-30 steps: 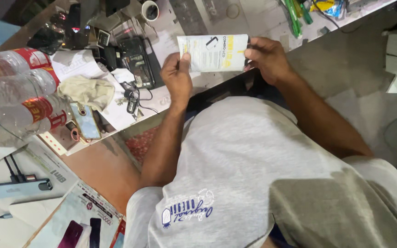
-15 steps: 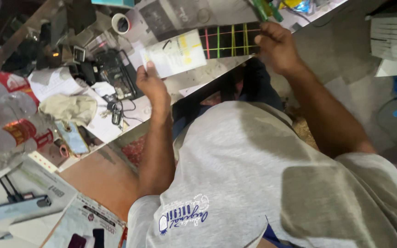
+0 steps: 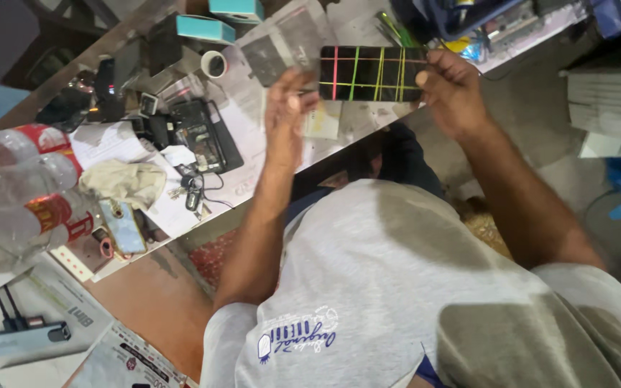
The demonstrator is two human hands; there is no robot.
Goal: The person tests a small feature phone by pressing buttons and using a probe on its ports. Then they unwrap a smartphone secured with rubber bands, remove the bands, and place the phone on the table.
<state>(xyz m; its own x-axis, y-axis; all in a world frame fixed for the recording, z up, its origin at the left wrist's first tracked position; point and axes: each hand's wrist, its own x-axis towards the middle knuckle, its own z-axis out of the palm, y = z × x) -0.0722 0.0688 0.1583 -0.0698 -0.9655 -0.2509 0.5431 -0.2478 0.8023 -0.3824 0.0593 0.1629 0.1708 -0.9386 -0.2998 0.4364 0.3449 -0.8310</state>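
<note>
I hold a black rectangular panel (image 3: 371,72), crossed by bright red, green and yellow lines, flat above the cluttered workbench (image 3: 253,179). My right hand (image 3: 454,90) grips its right end. My left hand (image 3: 289,108) is blurred, with its fingers closed at the panel's left end. A pale card (image 3: 323,118) shows just under the panel beside my left palm; whether that hand holds it or it lies on the bench I cannot tell. My grey shirt fills the lower part of the view.
Plastic bottles (image 3: 23,179) stand at the left, next to a crumpled cloth (image 3: 127,183) and a small blue phone (image 3: 123,226). A tape roll (image 3: 213,65), teal boxes (image 3: 206,29), a black device (image 3: 203,136) and cables lie on the bench. White boxes (image 3: 612,100) are stacked at the right.
Both hands held a white packet a second ago. The right hand then lifted the black lined panel, and the left hand has now come up to its left end.
</note>
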